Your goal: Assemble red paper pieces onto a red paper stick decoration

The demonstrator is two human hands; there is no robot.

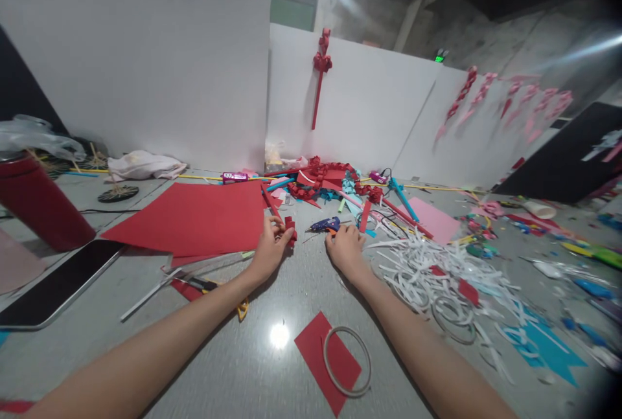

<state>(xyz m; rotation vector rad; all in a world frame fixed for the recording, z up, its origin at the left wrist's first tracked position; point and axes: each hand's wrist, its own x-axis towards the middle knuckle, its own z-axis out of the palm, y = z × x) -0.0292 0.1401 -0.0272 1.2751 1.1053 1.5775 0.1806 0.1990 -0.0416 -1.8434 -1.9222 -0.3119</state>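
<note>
My left hand (270,241) pinches a small folded piece of red paper (290,231) between thumb and fingers, beside a large red sheet (204,215). My right hand (346,247) is curled round a blue hot glue gun (322,225), whose nozzle points left towards the red piece. The fingers hide the gun's grip. Nearer to me, between my forearms, a coil of pale wire (368,361) lies on a small red paper rectangle (315,341). Scissors with yellow handles (243,309) rest partly under my left forearm.
White paper strips (413,270) are heaped right of my right forearm. Red paper chains (335,169) lie at the back below a white partition (379,101), where a red paper ornament (322,63) hangs. A phone (58,286) and a red bottle (46,202) occupy the left side.
</note>
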